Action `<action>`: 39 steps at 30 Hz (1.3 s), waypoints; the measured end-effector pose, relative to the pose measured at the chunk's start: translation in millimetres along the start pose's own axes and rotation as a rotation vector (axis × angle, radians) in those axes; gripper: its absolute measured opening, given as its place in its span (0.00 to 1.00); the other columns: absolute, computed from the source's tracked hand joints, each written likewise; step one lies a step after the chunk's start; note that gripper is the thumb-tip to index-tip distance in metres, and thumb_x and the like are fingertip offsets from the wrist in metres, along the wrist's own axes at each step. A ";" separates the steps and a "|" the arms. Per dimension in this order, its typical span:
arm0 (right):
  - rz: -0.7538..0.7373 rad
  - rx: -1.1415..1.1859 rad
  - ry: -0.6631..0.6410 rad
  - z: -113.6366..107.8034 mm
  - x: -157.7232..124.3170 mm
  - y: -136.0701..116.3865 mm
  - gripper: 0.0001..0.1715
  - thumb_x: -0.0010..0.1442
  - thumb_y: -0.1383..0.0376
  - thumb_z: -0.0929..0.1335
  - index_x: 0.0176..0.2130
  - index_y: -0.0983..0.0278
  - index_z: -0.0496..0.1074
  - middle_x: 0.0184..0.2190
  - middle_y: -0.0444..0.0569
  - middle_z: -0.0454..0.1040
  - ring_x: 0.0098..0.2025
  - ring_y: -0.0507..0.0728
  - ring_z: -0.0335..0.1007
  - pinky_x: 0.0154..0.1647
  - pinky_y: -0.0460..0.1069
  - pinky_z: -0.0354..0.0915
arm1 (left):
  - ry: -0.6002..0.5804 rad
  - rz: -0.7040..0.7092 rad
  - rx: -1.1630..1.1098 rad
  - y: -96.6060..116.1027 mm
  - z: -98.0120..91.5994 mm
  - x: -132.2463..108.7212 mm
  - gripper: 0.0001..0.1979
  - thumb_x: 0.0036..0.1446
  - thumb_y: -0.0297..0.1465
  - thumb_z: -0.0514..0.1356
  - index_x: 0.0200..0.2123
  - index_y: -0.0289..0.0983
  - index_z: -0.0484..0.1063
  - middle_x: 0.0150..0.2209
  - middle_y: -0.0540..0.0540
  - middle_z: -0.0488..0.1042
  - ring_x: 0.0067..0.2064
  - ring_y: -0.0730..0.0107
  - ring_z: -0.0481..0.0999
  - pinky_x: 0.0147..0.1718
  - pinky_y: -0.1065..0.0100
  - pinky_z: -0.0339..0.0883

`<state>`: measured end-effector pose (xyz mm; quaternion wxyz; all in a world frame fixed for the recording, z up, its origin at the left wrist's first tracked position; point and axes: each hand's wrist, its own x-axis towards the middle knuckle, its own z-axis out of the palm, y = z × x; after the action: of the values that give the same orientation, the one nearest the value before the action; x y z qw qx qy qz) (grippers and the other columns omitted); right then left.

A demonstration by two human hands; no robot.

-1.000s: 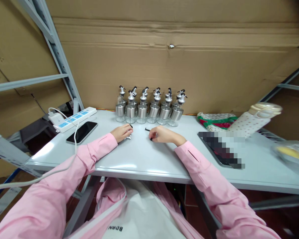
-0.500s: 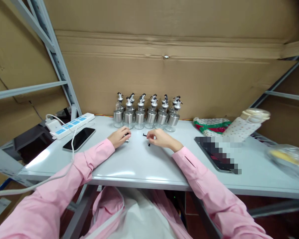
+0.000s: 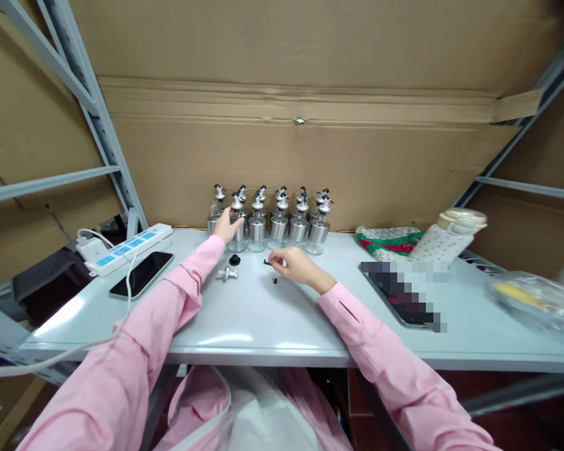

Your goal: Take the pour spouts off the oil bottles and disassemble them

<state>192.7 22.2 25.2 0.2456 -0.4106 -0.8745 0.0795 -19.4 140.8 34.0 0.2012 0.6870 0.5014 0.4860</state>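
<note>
Now that the left hand has left the tabletop, its fingers wrap a bottle at the rear, a spout and cap lie uncovered, and the right hand pinches a black part.

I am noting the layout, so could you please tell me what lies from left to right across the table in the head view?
Phone, left hand at a bottle, right hand pinching a small black part, dotted bottle, plastic bag.

No legible txt, labels or nos. on bottles, power strip, etc.
</note>
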 end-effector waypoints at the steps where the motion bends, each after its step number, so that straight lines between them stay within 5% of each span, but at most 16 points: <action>1: -0.002 0.001 0.003 -0.2 0.1 -0.5 0.10 0.53 0.72 0.62 0.32 0.66 0.73 0.26 0.47 0.74 0.27 0.50 0.67 0.30 0.43 0.57 | 0.022 -0.011 0.008 3.0 1.5 1.1 0.22 0.51 0.29 0.59 0.50 0.30 0.61 0.48 0.34 0.71 0.51 0.60 0.70 0.53 0.58 0.59; 6: -0.010 -0.012 0.046 0.0 0.2 -0.7 0.10 0.58 0.65 0.62 0.33 0.65 0.72 0.25 0.47 0.74 0.26 0.50 0.66 0.29 0.43 0.56 | 0.099 -0.009 0.018 15.5 3.2 -2.9 0.10 0.54 0.29 0.56 0.40 0.33 0.65 0.42 0.39 0.74 0.46 0.63 0.73 0.48 0.61 0.62; 11: -0.041 0.015 0.122 -1.1 0.4 -1.0 0.10 0.59 0.63 0.62 0.34 0.64 0.72 0.25 0.46 0.74 0.26 0.50 0.67 0.29 0.44 0.57 | 0.238 0.025 -0.066 22.5 -0.8 -7.3 0.09 0.54 0.29 0.55 0.40 0.34 0.63 0.41 0.41 0.73 0.43 0.64 0.73 0.46 0.62 0.63; 15: -0.036 0.046 0.293 -4.0 1.2 -3.1 0.11 0.60 0.62 0.62 0.35 0.63 0.72 0.25 0.45 0.74 0.27 0.51 0.67 0.31 0.45 0.59 | 0.326 0.265 -0.218 39.5 -9.1 -23.0 0.13 0.55 0.34 0.55 0.43 0.36 0.61 0.43 0.41 0.71 0.44 0.65 0.72 0.46 0.63 0.63; 19: -0.032 0.081 0.501 -4.9 1.2 -2.3 0.14 0.61 0.59 0.61 0.39 0.64 0.70 0.33 0.50 0.74 0.35 0.54 0.68 0.37 0.48 0.62 | 0.154 0.391 -0.272 64.7 -11.6 -65.5 0.16 0.55 0.40 0.56 0.43 0.37 0.61 0.40 0.44 0.71 0.41 0.66 0.72 0.45 0.64 0.63; 26: -0.245 0.223 0.606 -0.8 -3.5 -14.8 0.20 0.64 0.56 0.56 0.48 0.63 0.65 0.37 0.51 0.71 0.40 0.56 0.66 0.43 0.53 0.63 | -0.105 0.245 -0.544 84.4 0.3 -137.6 0.19 0.55 0.45 0.54 0.41 0.37 0.58 0.38 0.45 0.68 0.39 0.68 0.70 0.40 0.65 0.63; 39: -0.430 0.247 0.507 1.6 -9.4 -48.9 0.21 0.65 0.60 0.53 0.52 0.62 0.63 0.43 0.55 0.69 0.43 0.58 0.64 0.43 0.55 0.62 | -0.202 0.264 -0.692 74.9 4.4 -155.3 0.16 0.56 0.42 0.55 0.43 0.40 0.59 0.42 0.47 0.67 0.43 0.69 0.68 0.43 0.67 0.62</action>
<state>163.8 -16.6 37.1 0.5140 -0.1909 -0.8359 0.0266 17.5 -26.8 17.0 0.4052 0.6815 0.1928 0.5780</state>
